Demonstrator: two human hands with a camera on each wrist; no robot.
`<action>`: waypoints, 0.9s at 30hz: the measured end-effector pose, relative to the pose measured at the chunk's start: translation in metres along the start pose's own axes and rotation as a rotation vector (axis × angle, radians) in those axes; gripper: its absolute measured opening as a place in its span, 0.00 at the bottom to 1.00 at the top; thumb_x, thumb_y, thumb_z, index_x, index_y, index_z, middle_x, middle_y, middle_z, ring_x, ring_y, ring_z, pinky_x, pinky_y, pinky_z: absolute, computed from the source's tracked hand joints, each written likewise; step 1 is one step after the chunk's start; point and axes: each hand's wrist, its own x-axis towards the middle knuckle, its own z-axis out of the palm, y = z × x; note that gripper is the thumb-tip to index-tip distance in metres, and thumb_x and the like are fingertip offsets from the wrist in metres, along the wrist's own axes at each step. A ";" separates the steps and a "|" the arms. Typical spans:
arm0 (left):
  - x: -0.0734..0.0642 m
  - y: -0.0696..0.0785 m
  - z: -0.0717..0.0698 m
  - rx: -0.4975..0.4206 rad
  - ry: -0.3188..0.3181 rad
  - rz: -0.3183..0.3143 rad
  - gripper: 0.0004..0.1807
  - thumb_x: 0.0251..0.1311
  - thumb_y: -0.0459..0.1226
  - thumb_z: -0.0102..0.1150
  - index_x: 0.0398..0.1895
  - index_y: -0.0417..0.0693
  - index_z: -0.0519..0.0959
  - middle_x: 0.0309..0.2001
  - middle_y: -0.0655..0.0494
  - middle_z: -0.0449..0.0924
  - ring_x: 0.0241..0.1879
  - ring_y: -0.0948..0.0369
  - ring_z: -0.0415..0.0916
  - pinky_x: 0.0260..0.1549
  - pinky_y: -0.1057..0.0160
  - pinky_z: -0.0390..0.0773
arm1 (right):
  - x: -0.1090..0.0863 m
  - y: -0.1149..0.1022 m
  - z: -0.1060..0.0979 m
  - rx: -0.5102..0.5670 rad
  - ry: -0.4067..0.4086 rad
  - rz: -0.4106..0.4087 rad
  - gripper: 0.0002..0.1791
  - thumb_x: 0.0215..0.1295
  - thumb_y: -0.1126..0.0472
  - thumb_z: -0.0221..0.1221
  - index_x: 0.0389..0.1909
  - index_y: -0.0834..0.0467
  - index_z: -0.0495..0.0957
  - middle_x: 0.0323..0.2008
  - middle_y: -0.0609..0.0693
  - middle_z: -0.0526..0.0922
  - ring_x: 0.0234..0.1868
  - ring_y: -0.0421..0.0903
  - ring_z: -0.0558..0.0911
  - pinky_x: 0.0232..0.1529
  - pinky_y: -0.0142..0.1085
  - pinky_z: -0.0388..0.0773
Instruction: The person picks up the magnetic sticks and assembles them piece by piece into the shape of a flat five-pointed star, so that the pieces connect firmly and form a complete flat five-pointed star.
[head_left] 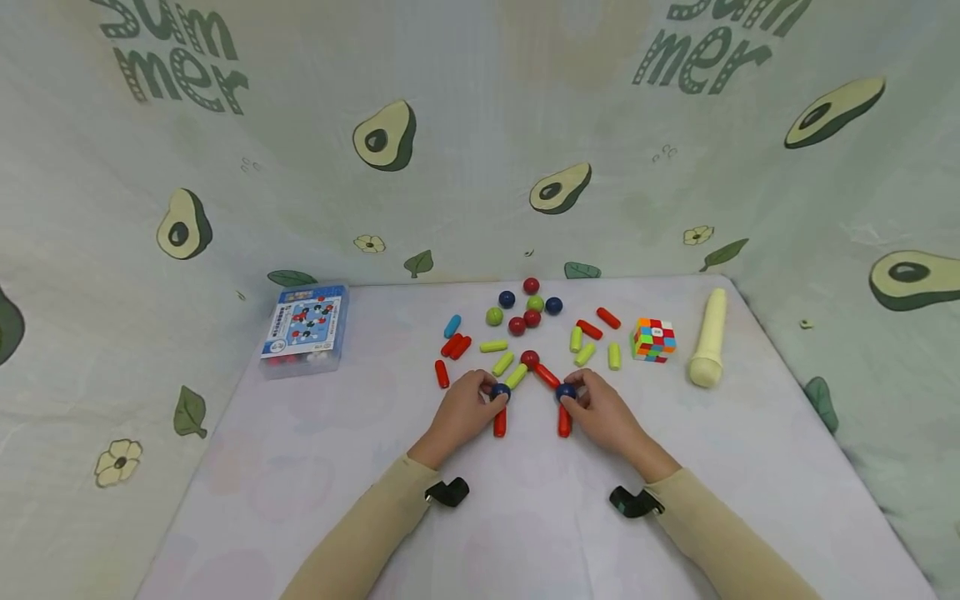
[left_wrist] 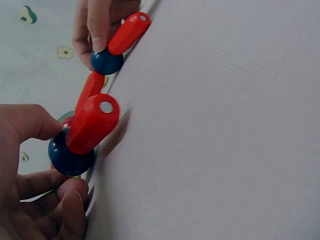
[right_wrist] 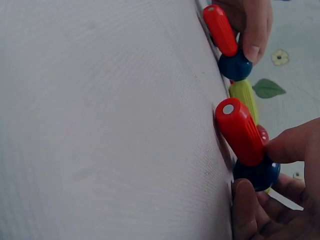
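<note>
My left hand [head_left: 462,410] pinches a dark blue ball [left_wrist: 70,157] between thumb and fingers. A red rod [left_wrist: 92,125] with a silvery end sticks out of that ball toward the person. On the other side, my right hand [head_left: 606,415] pinches a second dark blue ball [right_wrist: 257,175], which bears its own red rod [right_wrist: 240,132]. From the left ball a yellow-green rod [head_left: 516,377] runs up to a red ball [head_left: 529,359]. Another red rod [head_left: 547,376] joins that red ball to the right blue ball, so the pieces form one bent chain.
Loose red rods [head_left: 442,374] and a blue rod [head_left: 453,326] lie left; yellow-green rods [head_left: 614,357] and more red ones lie right. Several balls [head_left: 532,318] cluster behind. A toy box [head_left: 303,332] stands far left; a puzzle cube [head_left: 654,340] and cream microphone-shaped object [head_left: 708,337] are right.
</note>
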 end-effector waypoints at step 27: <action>0.004 0.002 -0.001 0.053 -0.005 0.016 0.18 0.68 0.51 0.64 0.51 0.50 0.82 0.38 0.60 0.75 0.33 0.61 0.71 0.30 0.66 0.72 | 0.003 0.000 -0.003 -0.016 -0.007 -0.004 0.19 0.73 0.56 0.61 0.60 0.57 0.72 0.42 0.51 0.77 0.35 0.47 0.75 0.35 0.38 0.76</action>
